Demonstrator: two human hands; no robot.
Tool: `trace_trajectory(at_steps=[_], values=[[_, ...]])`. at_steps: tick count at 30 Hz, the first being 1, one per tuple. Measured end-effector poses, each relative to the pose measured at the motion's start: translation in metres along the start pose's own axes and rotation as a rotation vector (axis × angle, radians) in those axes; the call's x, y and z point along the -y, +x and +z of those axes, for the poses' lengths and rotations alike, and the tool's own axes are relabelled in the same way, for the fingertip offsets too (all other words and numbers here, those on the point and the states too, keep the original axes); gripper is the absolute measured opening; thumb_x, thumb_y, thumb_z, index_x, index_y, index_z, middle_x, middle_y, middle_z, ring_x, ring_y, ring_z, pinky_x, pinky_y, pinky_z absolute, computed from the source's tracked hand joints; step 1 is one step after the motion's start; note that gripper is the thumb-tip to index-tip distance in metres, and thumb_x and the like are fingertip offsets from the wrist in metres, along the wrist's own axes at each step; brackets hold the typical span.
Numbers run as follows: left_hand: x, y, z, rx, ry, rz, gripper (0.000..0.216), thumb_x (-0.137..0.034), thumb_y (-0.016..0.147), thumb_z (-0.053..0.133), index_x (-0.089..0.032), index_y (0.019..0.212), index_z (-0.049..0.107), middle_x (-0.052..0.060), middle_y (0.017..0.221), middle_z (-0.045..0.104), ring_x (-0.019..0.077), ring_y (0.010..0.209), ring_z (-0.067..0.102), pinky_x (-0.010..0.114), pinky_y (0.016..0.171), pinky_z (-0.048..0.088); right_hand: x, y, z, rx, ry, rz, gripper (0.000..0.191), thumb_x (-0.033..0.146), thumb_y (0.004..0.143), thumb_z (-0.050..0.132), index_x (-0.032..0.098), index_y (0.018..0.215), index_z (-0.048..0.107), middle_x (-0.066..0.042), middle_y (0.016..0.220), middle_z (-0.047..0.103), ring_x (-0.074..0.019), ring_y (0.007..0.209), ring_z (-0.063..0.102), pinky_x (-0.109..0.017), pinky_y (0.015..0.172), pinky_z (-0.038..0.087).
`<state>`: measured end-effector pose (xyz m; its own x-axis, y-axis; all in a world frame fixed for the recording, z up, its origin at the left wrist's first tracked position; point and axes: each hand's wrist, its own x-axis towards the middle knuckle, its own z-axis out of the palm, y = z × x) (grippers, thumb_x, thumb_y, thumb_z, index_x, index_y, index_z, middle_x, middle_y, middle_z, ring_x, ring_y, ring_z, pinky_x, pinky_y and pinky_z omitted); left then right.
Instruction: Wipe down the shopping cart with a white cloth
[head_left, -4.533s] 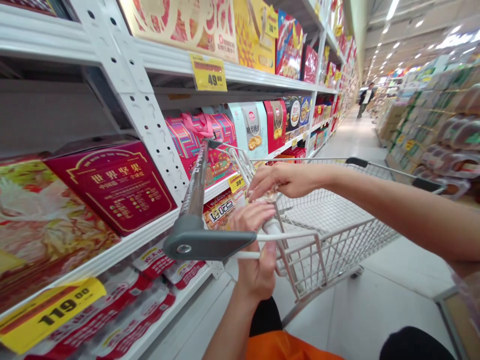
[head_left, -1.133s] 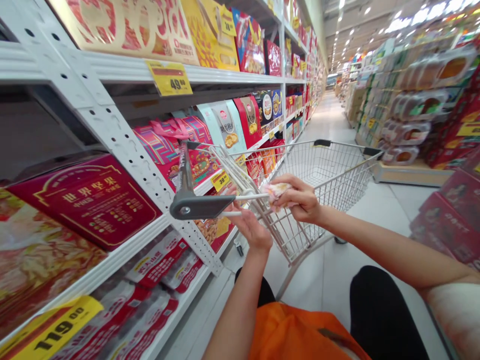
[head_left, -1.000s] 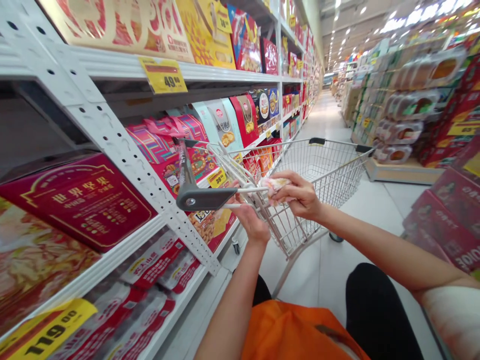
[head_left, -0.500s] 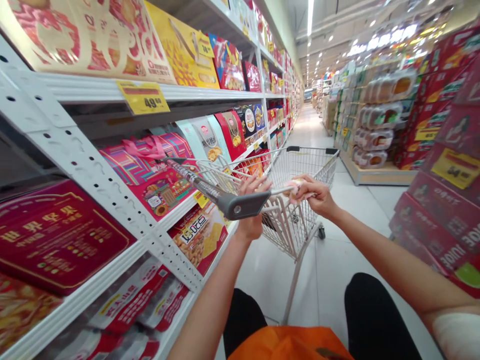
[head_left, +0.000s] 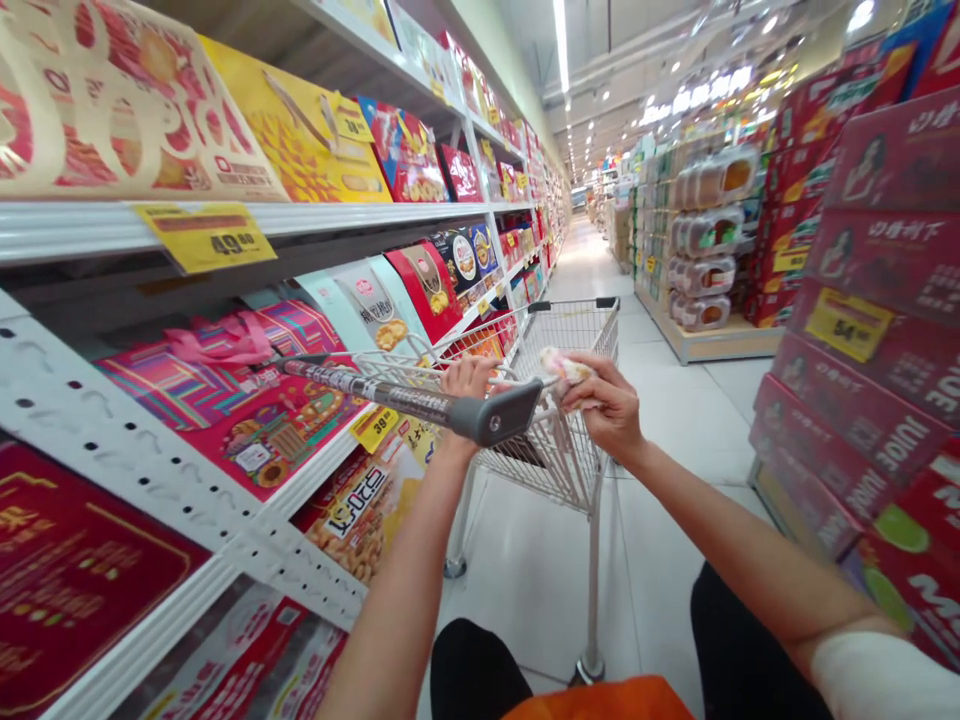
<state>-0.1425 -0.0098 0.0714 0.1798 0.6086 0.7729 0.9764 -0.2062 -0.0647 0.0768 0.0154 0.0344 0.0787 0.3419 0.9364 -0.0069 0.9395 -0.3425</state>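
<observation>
A metal shopping cart stands ahead of me, its grey handle slanting across from the left. My left hand comes up from beneath the handle near its right end, fingers curled on the far side; the handle covers the palm and thumb. In my right hand is a crumpled whitish cloth with pink and yellow marks, pinched between thumb and fingers. That cloth is against the cart's upper rim just right of the handle's end cap.
White shelving with boxed snacks runs close along the left, near the handle's left end. Stacked red cartons stand on the right, with a low pallet display beyond. A tiled aisle stretches ahead.
The view has turned right, so the shelves and cart appear farther left. The handle looks more level. My right hand with the cloth has shifted slightly; my left hand's fingers are less spread.
</observation>
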Motion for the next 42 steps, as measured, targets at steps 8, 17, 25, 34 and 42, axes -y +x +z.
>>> trace_trajectory(at_steps=[8, 17, 25, 34, 42], values=[[-0.022, 0.010, 0.011, -0.049, 0.039, -0.025, 0.025, -0.035, 0.093, 0.053, -0.022, 0.111, 0.064, 0.008, 0.108, 0.065, 0.0253, 0.103, 0.053, 0.040, 0.096, 0.036, 0.000, -0.047, -0.029, -0.042, -0.060, 0.158, 0.030, 0.004, 0.074, 0.050, 0.024, 0.082, 0.071, -0.005, 0.115, 0.066, -0.0206, 0.108, 0.064, -0.038, 0.087, 0.056], [-0.067, 0.021, 0.019, -0.095, -0.046, -0.056, 0.025, -0.041, 0.092, 0.054, -0.024, 0.109, 0.063, 0.007, 0.109, 0.065, 0.0266, 0.104, 0.053, 0.042, 0.094, 0.035, -0.007, -0.068, -0.018, -0.174, -0.176, 0.031, 0.035, 0.024, 0.094, 0.051, 0.030, 0.127, 0.059, -0.010, 0.139, 0.052, -0.0276, 0.129, 0.054, -0.052, 0.100, 0.053], [-0.090, 0.029, 0.029, -0.150, -0.074, -0.061, 0.032, -0.046, 0.096, 0.045, -0.023, 0.107, 0.063, 0.008, 0.108, 0.065, 0.0263, 0.105, 0.053, 0.043, 0.100, 0.034, -0.021, -0.088, -0.035, -0.214, -0.417, 0.003, 0.035, 0.016, 0.087, 0.062, 0.031, 0.117, 0.067, -0.009, 0.131, 0.054, -0.0266, 0.116, 0.061, -0.047, 0.090, 0.061], [-0.119, 0.035, 0.036, -0.124, -0.166, -0.094, 0.031, -0.044, 0.095, 0.046, -0.023, 0.112, 0.062, 0.009, 0.111, 0.066, 0.0280, 0.111, 0.054, 0.047, 0.105, 0.035, -0.032, -0.100, -0.057, -0.209, -0.534, 0.021, 0.040, 0.013, 0.088, 0.054, 0.033, 0.120, 0.068, -0.009, 0.126, 0.054, -0.0258, 0.111, 0.063, -0.045, 0.086, 0.063], [-0.140, 0.040, 0.041, -0.153, -0.192, -0.109, 0.028, -0.041, 0.095, 0.045, -0.023, 0.105, 0.063, 0.010, 0.111, 0.065, 0.0295, 0.112, 0.054, 0.047, 0.104, 0.037, 0.007, -0.069, -0.095, 0.061, -0.837, -0.382, 0.045, 0.013, 0.085, 0.065, 0.035, 0.124, 0.062, -0.007, 0.125, 0.062, -0.0277, 0.123, 0.052, -0.042, 0.097, 0.058]])
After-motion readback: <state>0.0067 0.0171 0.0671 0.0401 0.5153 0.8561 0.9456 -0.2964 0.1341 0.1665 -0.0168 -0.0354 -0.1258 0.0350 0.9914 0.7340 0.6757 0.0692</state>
